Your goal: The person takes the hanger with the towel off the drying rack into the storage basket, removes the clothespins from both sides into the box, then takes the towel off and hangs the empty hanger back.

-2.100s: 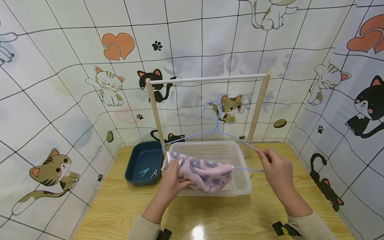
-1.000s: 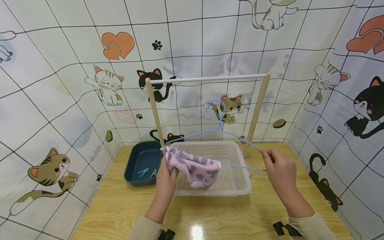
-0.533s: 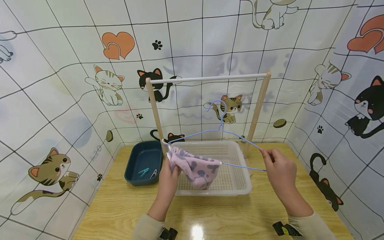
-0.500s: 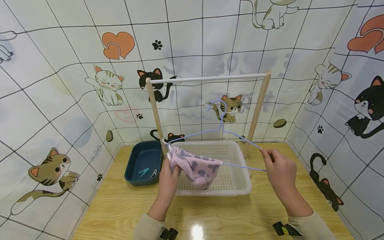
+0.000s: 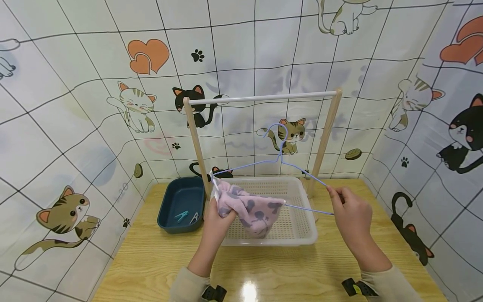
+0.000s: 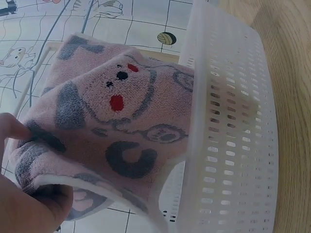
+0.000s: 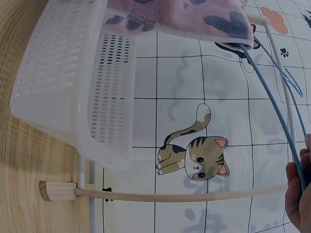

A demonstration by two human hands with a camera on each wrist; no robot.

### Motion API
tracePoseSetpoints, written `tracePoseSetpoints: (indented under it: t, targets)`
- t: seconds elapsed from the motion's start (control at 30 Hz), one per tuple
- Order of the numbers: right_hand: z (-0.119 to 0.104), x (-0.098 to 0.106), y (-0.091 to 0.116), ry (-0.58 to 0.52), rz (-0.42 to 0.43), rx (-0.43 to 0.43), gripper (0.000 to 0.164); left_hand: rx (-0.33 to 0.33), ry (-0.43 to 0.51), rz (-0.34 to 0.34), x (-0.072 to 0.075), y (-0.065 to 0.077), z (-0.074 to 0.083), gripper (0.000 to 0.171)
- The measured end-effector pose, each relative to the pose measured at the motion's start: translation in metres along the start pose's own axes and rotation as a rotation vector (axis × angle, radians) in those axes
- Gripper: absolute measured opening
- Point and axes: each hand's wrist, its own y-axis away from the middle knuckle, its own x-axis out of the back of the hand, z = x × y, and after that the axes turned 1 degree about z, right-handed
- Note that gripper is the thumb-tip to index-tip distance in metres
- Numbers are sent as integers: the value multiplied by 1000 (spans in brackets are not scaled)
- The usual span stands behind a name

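Observation:
A pink towel (image 5: 256, 212) with grey patches is draped over the lower bar of a blue wire clothes hanger (image 5: 247, 165), bunched toward the hanger's left end. My left hand (image 5: 216, 220) grips the towel's left part near that corner. In the left wrist view the towel (image 6: 121, 97) shows a printed animal face and a white hem, with the thumb of my left hand (image 6: 24, 194) pressed on a fold. My right hand (image 5: 349, 212) holds the hanger's right end. The right wrist view shows the hanger bar (image 7: 272, 99) running from the towel into my right hand (image 7: 300, 189).
Under the towel stands a white perforated basket (image 5: 307, 235). Left of it is a dark blue tray (image 5: 166, 220) holding clothespins (image 5: 182, 216). Behind rises a drying rack with wooden posts (image 5: 326, 134) and a white rail (image 5: 260, 99). All stand on a wooden table (image 5: 286, 272).
The towel has slid left along the hanger bar, then drifted slightly right. My left hand changed its hold on the towel's left edge. The hanger has shifted a little right and up.

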Motion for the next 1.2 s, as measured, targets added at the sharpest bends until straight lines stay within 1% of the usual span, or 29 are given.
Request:
tracePoseSetpoints:
  t: [0.17,0.27,0.4,0.5,0.7,0.83,0.9,1.0,1.07,1.13,1.2]
  targets:
    - [1,0,0,-2,3,3,17,61,20,-31,-1,3,2,71]
    - [2,-1,0,-3,7,2,17,85,21,-28,-3,3,3,76]
    - [2,-1,-1,0,11,-2,18,100,-16,-13,-5,2,3,72]
    - [2,-1,-1,-4,18,-5,18,95,-33,-7,-6,1,2,63]
    - [1,0,-3,-8,33,0,17,49,-51,25,-7,1,1,40]
    - [1,1,-4,-15,35,-17,18,9,-80,53,-7,-2,1,35]
    - [1,2,-4,-14,33,-30,19,-29,-124,71,-7,-3,1,33]
    - [2,2,-3,-6,26,-38,22,-78,-213,113,-7,-5,-1,29]
    - [3,3,-2,-2,20,-42,23,-98,-260,141,-7,-6,-2,26]
    - [4,3,-2,1,19,-45,24,-105,-274,152,-6,-7,-3,26]
    - [5,3,-2,3,23,-49,24,-102,-259,142,-6,-7,-3,27]
